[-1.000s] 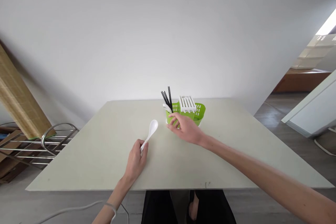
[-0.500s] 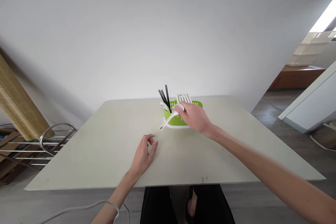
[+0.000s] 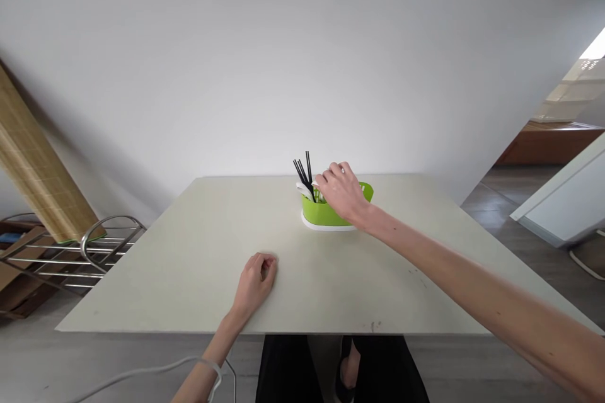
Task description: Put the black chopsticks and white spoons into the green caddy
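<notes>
My right hand [image 3: 343,192] is over the green cutlery basket [image 3: 326,215], its fingers bent down toward the opening. Only a bit of white shows by the fingertips; most of the white spoon it grips is hidden behind the hand and the basket wall. Several black chopsticks [image 3: 304,171] lean up out of the basket's left end. Beside them rest white spoons [image 3: 304,191], partly below the rim. Lower on the table, to the left, my left hand [image 3: 255,280] lies with curled fingers, thumb and forefinger close together, holding nothing.
The pale table [image 3: 165,264] reaches back to a plain wall [image 3: 302,63]. Off the left side stand a metal rack [image 3: 101,252] and a rolled bamboo mat [image 3: 42,170]. A white cable [image 3: 155,368] hangs near my left forearm.
My right hand has moved the spoon from in front of the basket to above its opening, turning fingers down. My left hand's fingers have curled in. The view has shifted slightly.
</notes>
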Motion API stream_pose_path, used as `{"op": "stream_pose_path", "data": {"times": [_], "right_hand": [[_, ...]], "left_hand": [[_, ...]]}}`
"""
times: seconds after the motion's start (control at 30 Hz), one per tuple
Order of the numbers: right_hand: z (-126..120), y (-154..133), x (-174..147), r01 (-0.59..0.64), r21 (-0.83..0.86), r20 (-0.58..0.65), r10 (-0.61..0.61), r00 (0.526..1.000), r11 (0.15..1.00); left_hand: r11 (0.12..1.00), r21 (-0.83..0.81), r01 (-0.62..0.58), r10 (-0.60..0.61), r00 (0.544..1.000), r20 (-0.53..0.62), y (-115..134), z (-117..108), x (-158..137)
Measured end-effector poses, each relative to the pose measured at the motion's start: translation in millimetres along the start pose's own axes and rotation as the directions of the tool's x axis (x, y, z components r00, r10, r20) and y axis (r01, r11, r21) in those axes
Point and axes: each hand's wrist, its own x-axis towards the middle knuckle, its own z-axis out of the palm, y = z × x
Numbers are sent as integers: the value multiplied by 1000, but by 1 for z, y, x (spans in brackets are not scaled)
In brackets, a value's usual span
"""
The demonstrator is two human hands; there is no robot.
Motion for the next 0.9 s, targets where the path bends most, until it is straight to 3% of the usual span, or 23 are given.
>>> {"op": "stream_pose_path", "data": {"times": [0.3,0.43,0.77,0.9], "right_hand": [[22,-30,-7,27,-3,33,-26,999,1000],[27,-33,-11,2,92,32,-5,999,996],[37,-32,-30,0,68,18,-1,1000,998],[36,-30,-33,-24,177,5,23,1000,984]], "left_hand": [[999,23,-49,50,999,-18,2,-1,-2],[998,27,-61,62,998,-27,2,-1,-2],[997,27,-66,67,998,-13,3,-1,-3],[997,33,-69,69,997,-20,4,-2,-2]]}}
